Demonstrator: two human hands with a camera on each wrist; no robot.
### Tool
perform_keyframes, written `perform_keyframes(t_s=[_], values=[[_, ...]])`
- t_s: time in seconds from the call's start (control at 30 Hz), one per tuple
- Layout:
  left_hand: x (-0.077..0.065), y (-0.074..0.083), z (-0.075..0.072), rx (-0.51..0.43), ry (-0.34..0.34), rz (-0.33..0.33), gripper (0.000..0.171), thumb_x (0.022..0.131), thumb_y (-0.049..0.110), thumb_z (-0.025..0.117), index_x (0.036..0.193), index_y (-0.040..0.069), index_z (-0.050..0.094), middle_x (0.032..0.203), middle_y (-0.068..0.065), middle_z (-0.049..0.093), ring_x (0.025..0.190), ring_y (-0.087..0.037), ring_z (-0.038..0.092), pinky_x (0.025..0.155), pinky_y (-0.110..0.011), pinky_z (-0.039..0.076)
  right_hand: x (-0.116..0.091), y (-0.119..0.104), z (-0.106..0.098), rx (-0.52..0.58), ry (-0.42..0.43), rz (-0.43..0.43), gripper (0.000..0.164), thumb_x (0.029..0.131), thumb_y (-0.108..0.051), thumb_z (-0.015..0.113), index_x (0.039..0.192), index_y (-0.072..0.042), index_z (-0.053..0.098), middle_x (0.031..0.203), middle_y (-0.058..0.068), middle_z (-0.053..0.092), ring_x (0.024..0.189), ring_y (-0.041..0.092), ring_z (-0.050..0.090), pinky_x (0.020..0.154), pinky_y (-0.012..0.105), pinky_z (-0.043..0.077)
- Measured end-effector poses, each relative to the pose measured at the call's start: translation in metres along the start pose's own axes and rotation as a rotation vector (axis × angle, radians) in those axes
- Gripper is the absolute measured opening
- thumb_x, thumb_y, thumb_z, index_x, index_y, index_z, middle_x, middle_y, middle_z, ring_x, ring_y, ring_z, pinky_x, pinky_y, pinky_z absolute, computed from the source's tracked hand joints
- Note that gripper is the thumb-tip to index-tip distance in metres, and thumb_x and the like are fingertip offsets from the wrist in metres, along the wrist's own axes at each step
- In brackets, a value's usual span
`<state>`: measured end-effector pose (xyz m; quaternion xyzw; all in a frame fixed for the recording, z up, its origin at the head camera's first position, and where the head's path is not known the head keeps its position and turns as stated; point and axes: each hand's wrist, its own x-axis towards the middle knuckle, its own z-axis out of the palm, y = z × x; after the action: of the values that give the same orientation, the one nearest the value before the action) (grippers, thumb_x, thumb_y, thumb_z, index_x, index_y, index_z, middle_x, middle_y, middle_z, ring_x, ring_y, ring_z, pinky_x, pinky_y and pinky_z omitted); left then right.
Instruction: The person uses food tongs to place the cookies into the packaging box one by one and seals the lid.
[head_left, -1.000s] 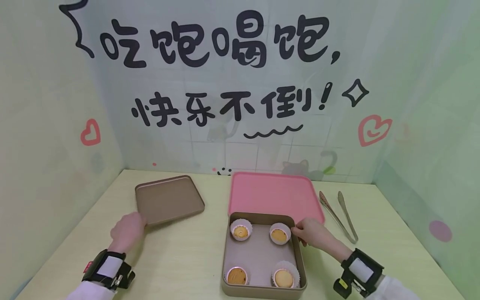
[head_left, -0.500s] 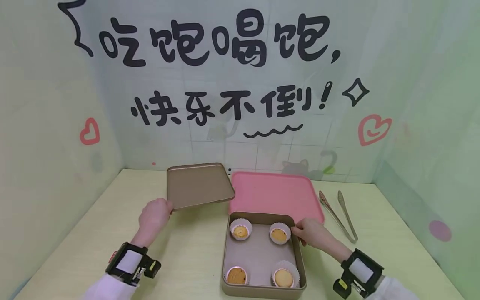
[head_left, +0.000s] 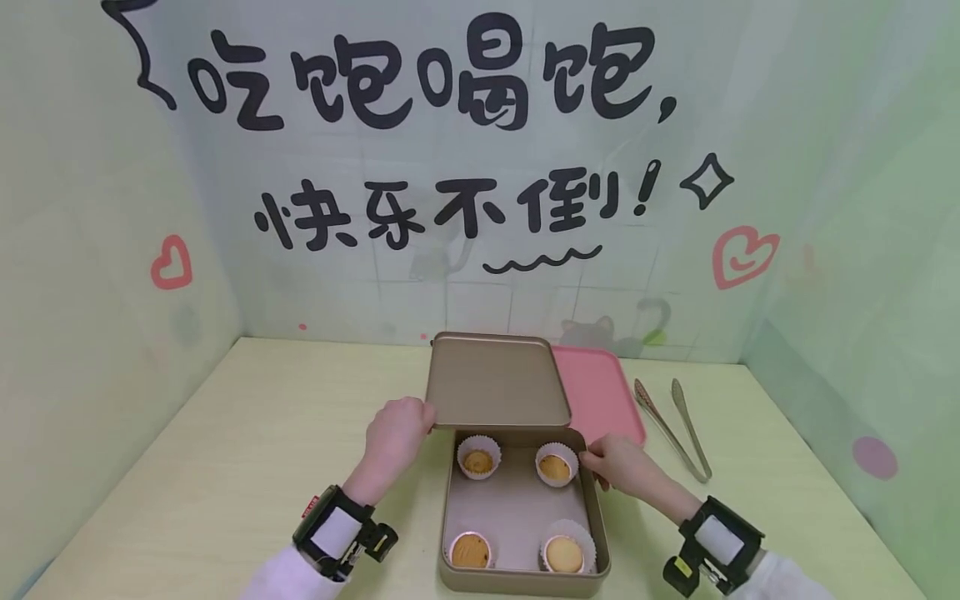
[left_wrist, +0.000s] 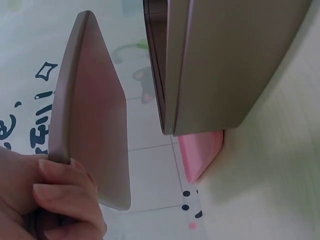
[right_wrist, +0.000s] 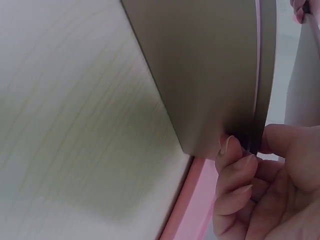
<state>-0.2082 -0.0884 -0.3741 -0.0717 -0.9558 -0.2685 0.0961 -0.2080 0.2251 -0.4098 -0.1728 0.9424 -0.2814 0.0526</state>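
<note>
My left hand (head_left: 397, 433) grips the near left corner of a brown metal lid (head_left: 498, 381), raised behind the box and partly in front of the pink tray. In the left wrist view, fingers curl round the edge of the lid (left_wrist: 100, 115), which is apart from the box (left_wrist: 225, 65). The uncovered brown metal box (head_left: 513, 512) holds cookies in white paper cups, one near each corner, including a round plain cookie (head_left: 564, 554). My right hand (head_left: 626, 468) pinches the box's right rim near its back corner; thumb and fingers straddle that rim in the right wrist view.
A pink tray (head_left: 600, 392) lies behind the box, partly hidden by the lid. Metal tongs (head_left: 686, 433) lie spread on the table to its right. A printed wall sheet (head_left: 337, 292) stands along the table's back edge.
My left hand has carried the lid from the left side of the table rightward to just behind the box. My right hand has stayed on the box rim.
</note>
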Motion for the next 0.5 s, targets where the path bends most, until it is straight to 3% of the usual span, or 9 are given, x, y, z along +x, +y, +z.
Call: perform_keyframes(t_s=[0.13, 0.27, 0.37, 0.5], values=[[-0.005, 0.008, 0.002, 0.012, -0.001, 0.052, 0.03, 0.082, -0.002, 0.045, 0.056, 0.012, 0.04, 0.056, 0.002, 0.034, 0.051, -0.014, 0.035, 0.043, -0.024, 0.028, -0.001, -0.002, -0.01, 0.047, -0.023, -0.005, 0.038, 0.097, -0.01, 0.052, 0.059, -0.007, 0.054, 0.048, -0.001, 0.049, 0.044, 0.006, 0.036, 0.045, 0.023, 0.029], [-0.009, 0.011, 0.002, 0.034, 0.002, 0.098, 0.031, 0.079, -0.007, 0.044, 0.057, 0.013, 0.036, 0.056, 0.002, 0.031, 0.052, -0.014, 0.033, 0.043, -0.024, 0.027, 0.007, -0.006, -0.029, 0.184, 0.054, 0.019, 0.037, 0.103, -0.017, 0.047, 0.073, 0.0, 0.062, 0.056, 0.001, 0.053, 0.048, 0.01, 0.043, 0.047, 0.025, 0.035], [-0.011, 0.014, 0.002, 0.013, 0.001, 0.087, 0.03, 0.079, -0.006, 0.043, 0.057, 0.013, 0.036, 0.056, 0.002, 0.03, 0.052, -0.014, 0.033, 0.044, -0.024, 0.026, 0.019, -0.008, -0.04, 0.376, 0.107, 0.055, 0.039, 0.105, -0.023, 0.042, 0.089, 0.006, 0.062, 0.067, 0.005, 0.056, 0.053, 0.01, 0.045, 0.049, 0.024, 0.036], [-0.014, 0.019, 0.002, -0.02, -0.022, 0.066, 0.028, 0.082, -0.002, 0.042, 0.058, 0.012, 0.038, 0.056, 0.002, 0.033, 0.052, -0.014, 0.033, 0.045, -0.024, 0.027, 0.031, -0.008, -0.043, 0.689, 0.043, 0.129, 0.038, 0.104, -0.028, 0.043, 0.099, 0.006, 0.057, 0.077, 0.005, 0.054, 0.059, 0.009, 0.046, 0.053, 0.022, 0.039]])
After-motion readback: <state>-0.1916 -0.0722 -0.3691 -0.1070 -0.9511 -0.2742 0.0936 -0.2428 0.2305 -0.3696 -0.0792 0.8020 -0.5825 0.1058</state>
